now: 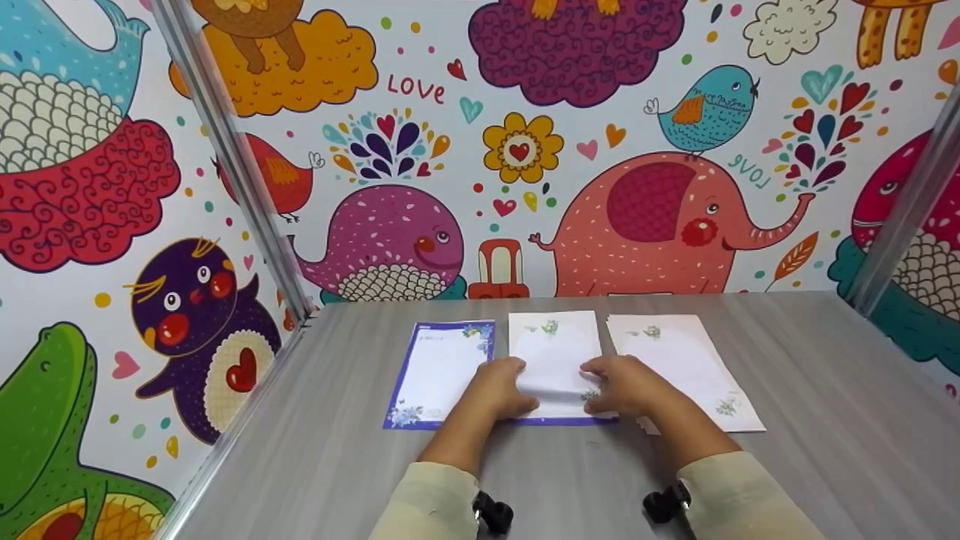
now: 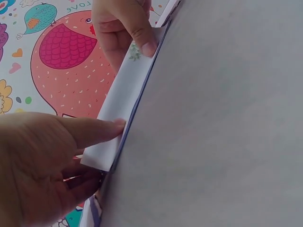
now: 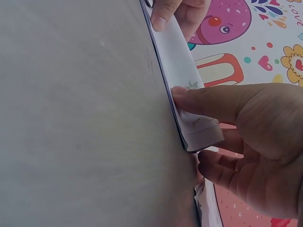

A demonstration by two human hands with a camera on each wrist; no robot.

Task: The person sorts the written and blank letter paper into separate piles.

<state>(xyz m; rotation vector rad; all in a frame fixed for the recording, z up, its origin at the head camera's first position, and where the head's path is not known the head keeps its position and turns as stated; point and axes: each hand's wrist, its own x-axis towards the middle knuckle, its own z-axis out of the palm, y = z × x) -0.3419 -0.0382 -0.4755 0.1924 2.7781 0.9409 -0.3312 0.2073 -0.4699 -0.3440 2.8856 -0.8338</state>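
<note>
A white sheet of letter paper with green flower prints (image 1: 559, 345) lies in the middle, its near part bowed up slightly. Beneath it shows the purple lower border of another sheet (image 1: 562, 421). My left hand (image 1: 504, 386) grips the white sheet's left side near the lower corner, and my right hand (image 1: 624, 384) grips the right side. In the left wrist view, the left thumb (image 2: 102, 130) lies on top of the paper while the other fingers are at its side edge. The right thumb (image 3: 208, 100) presses near the front edge in the right wrist view.
To the left lies a purple-bordered sheet with blue flowers (image 1: 439, 367). A slightly fanned stack of flower-printed sheets (image 1: 682, 367) lies to the right. The grey table (image 1: 322, 465) meets cartoon-printed walls (image 1: 420, 165) with metal posts (image 1: 232, 157) at the corners.
</note>
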